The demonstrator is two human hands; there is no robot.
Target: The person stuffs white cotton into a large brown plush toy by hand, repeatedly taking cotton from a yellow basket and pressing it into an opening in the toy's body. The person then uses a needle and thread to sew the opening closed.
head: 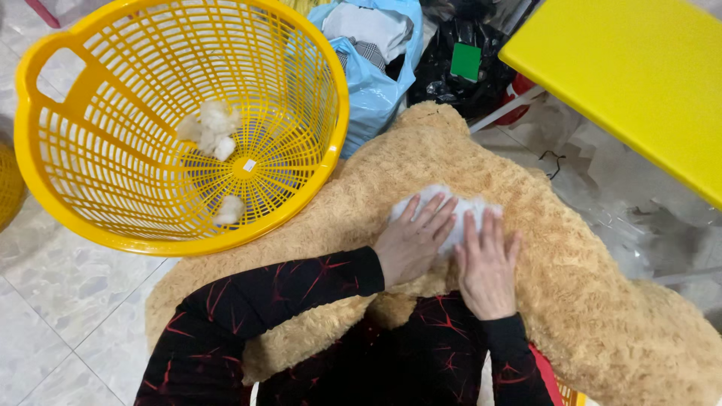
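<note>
Pressing flat with fingers spread, left hand (410,244) and right hand (487,265) cover the white stuffing wad (451,210) mid-frame, pinning it on the tan plush skin (587,301). Yellow laundry basket (180,120) sits upper left, close by, holding loose tufts (210,128).

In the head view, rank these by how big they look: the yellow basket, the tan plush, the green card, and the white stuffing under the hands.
1. tan plush
2. yellow basket
3. white stuffing, partly covered
4. green card
</note>
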